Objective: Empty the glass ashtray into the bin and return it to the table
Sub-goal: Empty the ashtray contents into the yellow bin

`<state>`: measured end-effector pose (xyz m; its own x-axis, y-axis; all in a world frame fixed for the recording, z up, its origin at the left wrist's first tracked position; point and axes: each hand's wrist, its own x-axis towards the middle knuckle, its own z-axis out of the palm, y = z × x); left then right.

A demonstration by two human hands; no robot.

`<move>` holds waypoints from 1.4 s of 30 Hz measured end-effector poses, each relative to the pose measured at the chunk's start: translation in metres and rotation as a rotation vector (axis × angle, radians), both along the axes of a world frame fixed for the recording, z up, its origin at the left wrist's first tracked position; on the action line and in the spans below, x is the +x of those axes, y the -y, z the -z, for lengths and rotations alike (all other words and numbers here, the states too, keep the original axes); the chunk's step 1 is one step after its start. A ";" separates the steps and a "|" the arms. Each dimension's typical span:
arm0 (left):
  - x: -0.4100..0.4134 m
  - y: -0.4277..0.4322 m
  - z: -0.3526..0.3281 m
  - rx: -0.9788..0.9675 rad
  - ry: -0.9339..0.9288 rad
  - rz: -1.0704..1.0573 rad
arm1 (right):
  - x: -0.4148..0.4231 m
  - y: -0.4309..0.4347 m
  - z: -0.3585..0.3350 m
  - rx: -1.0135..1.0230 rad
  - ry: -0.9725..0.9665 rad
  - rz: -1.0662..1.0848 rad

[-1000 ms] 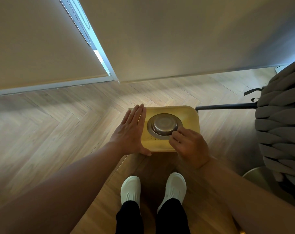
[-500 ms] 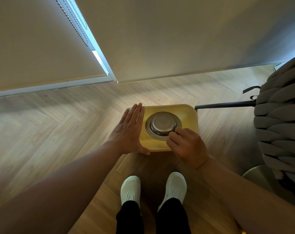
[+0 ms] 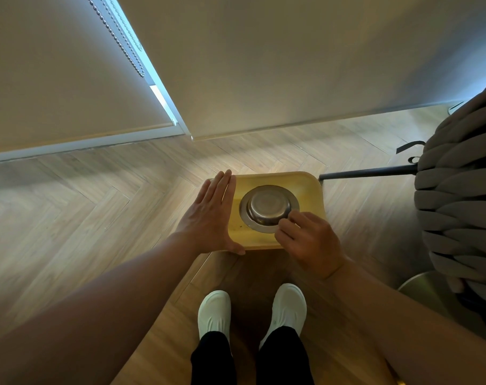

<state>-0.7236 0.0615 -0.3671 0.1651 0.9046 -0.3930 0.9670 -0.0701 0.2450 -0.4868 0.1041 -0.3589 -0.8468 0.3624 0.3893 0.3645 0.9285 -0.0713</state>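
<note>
While I look straight down, the herringbone wood floor [image 3: 78, 218] fills most of the view, with a grey chunky-knit cushion [image 3: 461, 207] at the right edge. No readable writing or brand on anything. Between the hands sits a yellow wooden bin top [image 3: 305, 187] with a round metal lid [image 3: 268, 208] set in its middle. My left hand [image 3: 211, 218] lies flat, fingers straight and spread wide, against the top's left edge, gripping nothing. My right hand [image 3: 310, 240] is curled, fingertips pinching the lid's near-right rim. White shoes [image 3: 214, 312] stand just below. No ashtray visible; can't tell where it is.
</note>
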 end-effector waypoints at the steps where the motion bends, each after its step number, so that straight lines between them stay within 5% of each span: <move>1: 0.000 0.000 0.000 0.000 0.001 -0.001 | 0.000 0.001 0.000 -0.001 -0.001 0.001; 24: 0.000 0.000 0.004 -0.002 0.006 -0.016 | 0.005 0.002 0.003 -0.162 -0.003 0.091; 31: -0.001 0.001 0.003 -0.005 0.019 -0.017 | 0.007 -0.004 -0.005 -0.550 0.032 0.365; 42: 0.002 -0.003 0.000 0.032 0.017 -0.031 | 0.007 -0.036 -0.008 -1.203 -0.230 0.911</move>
<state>-0.7211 0.0645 -0.3672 0.1435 0.9213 -0.3614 0.9646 -0.0485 0.2592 -0.4800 0.1401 -0.3514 -0.1319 0.8982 -0.4194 0.6379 -0.2469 -0.7294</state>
